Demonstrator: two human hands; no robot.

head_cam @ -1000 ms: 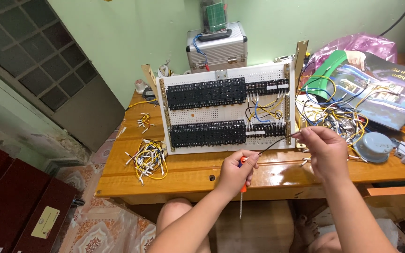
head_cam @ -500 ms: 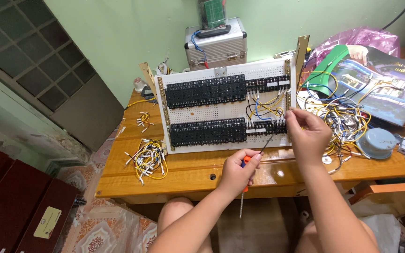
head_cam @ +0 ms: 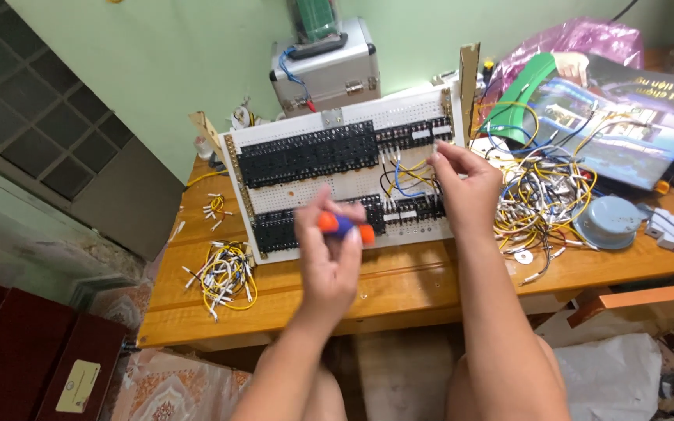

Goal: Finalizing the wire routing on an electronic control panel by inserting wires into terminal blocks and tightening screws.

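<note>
While my left hand is closed around the orange-and-blue screwdriver, raised in front of the white relay panel propped on the counter, my right hand pinches at the wires by the panel's right-hand terminal blocks. I would keep that pinch steady on one lead, seat its tip squarely, then bring the screwdriver in straight so it does not slip onto neighbouring screws.
</note>
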